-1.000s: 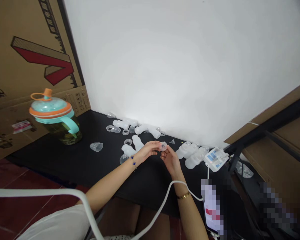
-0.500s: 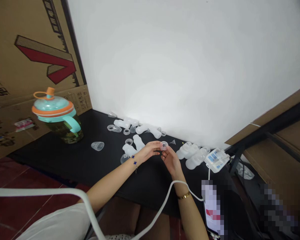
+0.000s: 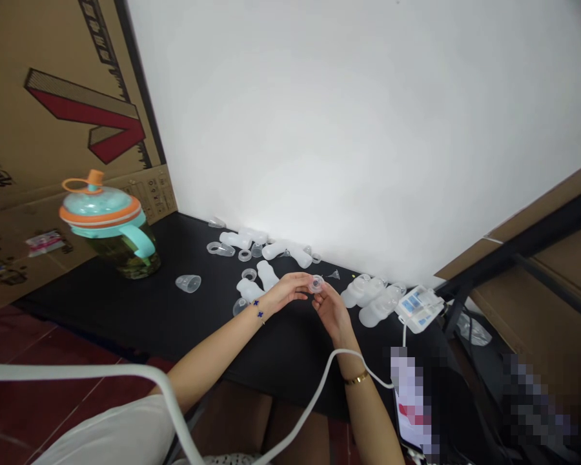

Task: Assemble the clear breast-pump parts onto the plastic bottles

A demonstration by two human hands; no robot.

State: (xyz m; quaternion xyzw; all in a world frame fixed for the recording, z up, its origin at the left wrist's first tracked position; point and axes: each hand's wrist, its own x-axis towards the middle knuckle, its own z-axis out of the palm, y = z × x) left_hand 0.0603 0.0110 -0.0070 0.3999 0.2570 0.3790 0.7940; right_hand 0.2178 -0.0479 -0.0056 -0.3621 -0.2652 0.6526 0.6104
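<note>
A translucent bottle ring (image 3: 316, 285) is held above the black table between both hands; its centre shows a paler, smaller round part that I cannot make out. My left hand (image 3: 290, 290) pinches its left edge with closed fingertips. From the right and below, my right hand (image 3: 332, 314) grips the same ring, its lower fingers curled. Just beyond lies a small clear nipple (image 3: 334, 274). Left of my hands are white bottle bodies (image 3: 268, 275), a loose ring (image 3: 248, 275) and a clear cap (image 3: 241, 307) partly behind my left wrist. Several capped bottles (image 3: 375, 311) lie on the right.
More bottle bodies (image 3: 235, 241) and rings lie along the white wall (image 3: 319, 129). A clear cap (image 3: 188, 283) lies farther left, near a lidded jug (image 3: 121, 239). A white box (image 3: 420, 308), a phone (image 3: 411, 413) and a white cable (image 3: 319, 394) are at right and front.
The view has shifted very slightly. Both hands stay on the bottle ring in nearly the same place; the ring appears tilted a little differently.
</note>
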